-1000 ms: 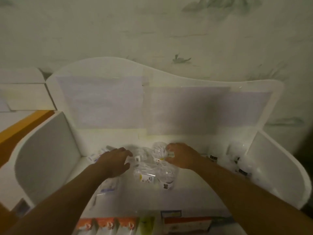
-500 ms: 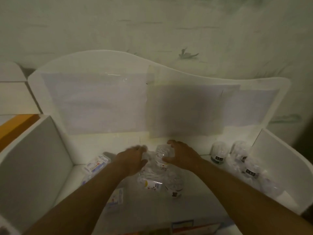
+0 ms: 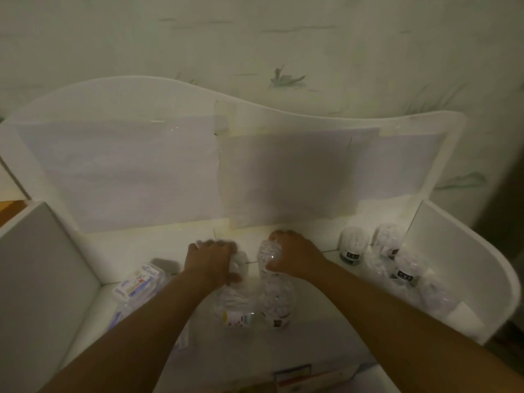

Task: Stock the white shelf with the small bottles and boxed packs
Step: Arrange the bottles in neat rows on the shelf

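Bottles (image 3: 273, 279) now parted, both hands gripping.

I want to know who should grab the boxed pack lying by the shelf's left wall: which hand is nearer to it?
Left. The left hand sits just right of the boxed pack, gripping a bottle; the right hand is farther right, holding another bottle.

No text was legible anywhere on the white shelf (image 3: 467, 268). Dark labels with pale marks stood on the clear bottles at its right end (image 3: 353, 251); characters too blurred to read. Mid-shelf bottle labels (image 3: 236, 319) showed yellow and dark patches only. The boxed pack at the left end (image 3: 139, 282) bore blue and red print, unreadable.
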Demonstrator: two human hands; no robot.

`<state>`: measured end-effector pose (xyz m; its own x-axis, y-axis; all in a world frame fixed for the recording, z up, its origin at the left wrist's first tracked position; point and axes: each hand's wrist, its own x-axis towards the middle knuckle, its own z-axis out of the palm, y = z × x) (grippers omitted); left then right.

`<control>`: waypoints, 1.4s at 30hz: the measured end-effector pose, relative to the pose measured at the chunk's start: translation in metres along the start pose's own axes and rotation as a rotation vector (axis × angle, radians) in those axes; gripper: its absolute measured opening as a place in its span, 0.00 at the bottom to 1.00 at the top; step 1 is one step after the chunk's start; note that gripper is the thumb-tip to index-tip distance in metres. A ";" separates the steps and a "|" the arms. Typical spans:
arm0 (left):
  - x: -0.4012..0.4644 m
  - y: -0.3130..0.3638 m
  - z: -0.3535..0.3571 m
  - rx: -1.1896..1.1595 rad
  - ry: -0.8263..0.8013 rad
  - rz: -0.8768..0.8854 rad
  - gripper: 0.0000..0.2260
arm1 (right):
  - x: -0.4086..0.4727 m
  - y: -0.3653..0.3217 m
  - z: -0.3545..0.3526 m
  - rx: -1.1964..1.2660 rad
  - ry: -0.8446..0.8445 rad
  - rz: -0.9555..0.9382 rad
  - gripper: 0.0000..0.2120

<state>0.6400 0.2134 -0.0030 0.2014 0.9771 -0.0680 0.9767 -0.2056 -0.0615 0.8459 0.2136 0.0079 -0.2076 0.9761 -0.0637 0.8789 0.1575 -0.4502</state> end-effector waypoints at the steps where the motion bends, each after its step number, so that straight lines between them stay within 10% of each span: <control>1: 0.001 0.002 0.000 -0.010 0.014 0.010 0.27 | -0.001 0.005 -0.002 -0.003 0.003 0.007 0.34; 20: -0.003 -0.012 0.005 -0.887 -0.033 0.022 0.20 | -0.010 0.028 -0.013 -0.004 0.020 -0.007 0.34; 36: -0.017 -0.005 0.000 -0.580 0.079 -0.063 0.34 | -0.030 0.015 -0.018 -0.035 0.078 -0.068 0.28; 42: -0.038 -0.004 -0.015 -0.513 0.224 0.227 0.09 | -0.049 -0.001 -0.017 -0.110 0.127 -0.110 0.22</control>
<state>0.6292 0.1777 0.0145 0.3650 0.9110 0.1920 0.8072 -0.4124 0.4224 0.8625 0.1678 0.0263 -0.2557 0.9619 0.0966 0.8970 0.2733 -0.3475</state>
